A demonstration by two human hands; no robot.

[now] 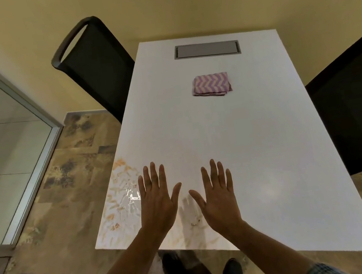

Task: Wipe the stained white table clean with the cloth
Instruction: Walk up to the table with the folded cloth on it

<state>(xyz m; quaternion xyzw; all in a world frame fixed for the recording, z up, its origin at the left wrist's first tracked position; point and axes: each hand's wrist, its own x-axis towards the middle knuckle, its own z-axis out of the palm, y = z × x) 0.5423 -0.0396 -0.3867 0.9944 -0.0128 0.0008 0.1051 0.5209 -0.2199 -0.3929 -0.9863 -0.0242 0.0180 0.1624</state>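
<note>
From where I sit, the job looks like it has not started. The table (257,137) carries an orange-brown stain (122,192) smeared over its near left corner, with a wet, glossy patch in the middle of it. Fainter streaks run along the near edge, passing under and between my two hands. My left hand (156,201) is spread flat at the right margin of the smear and my right hand (217,197) is just beside it, thumbs pointing toward each other without touching. The fingers (153,173) of both hands are straight and released, grasping nothing. I cannot tell whether the palms rest on the surface or hover just above it. The cloth (211,84), purple and cream in a zigzag pattern, lies folded on the far half of the table, well apart from both hands and from the stain. It is near a grey recessed hatch (207,49) set into the far end. It looks neatly folded and I can see no marks on it, so I judge it has not been used. The rest of the white surface reads as clean apart from some glare. What is left, as I judge it, is everything: reach forward for the cloth, bring it back to the near left corner, and work through the smear and the streaks along the edge. The wet patch may spread if wiped outward, so I would draw strokes inward.
</note>
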